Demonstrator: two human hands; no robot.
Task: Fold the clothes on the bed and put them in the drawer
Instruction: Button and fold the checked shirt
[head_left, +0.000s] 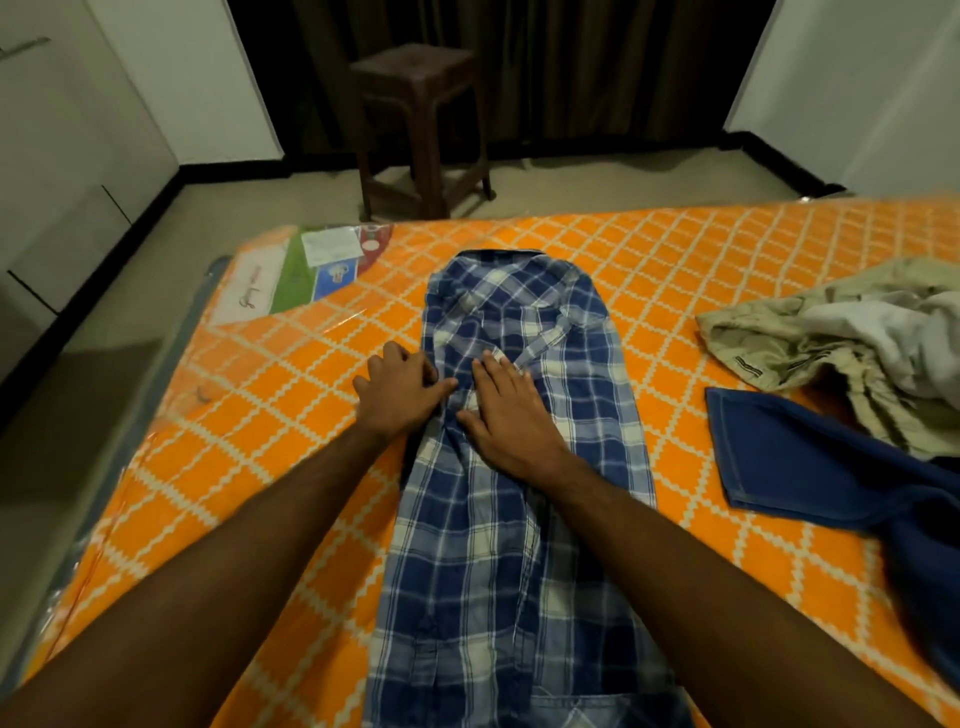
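**A:** Start at your fingers. What have they got?

**B:** Your right hand (511, 410) lies flat on the plaid shirt (524, 467), fingers straight and together, pressing the cloth, gripping nothing. Your left hand (400, 389) sits at the shirt's 9 o'clock edge; its fingers curl at the folded-in side, and they look to be pinching the fabric there, though the tips are partly hidden.

**A:** And where's the shirt?

**B:** On the bed (270, 415), right in front of you. Both sides are folded in, so it makes a narrow strip. Its long axis runs 12 to 6, collar toward 12, hem toward you.

**A:** How far along are you?

**B:** Early, I'd say. This shirt needs its crosswise folds yet. At 3 o'clock a blue garment (810, 462) and a pale rumpled heap (841, 332) lie unfolded, well apart from your hands. No drawer shows, so nothing can be counted as put away.
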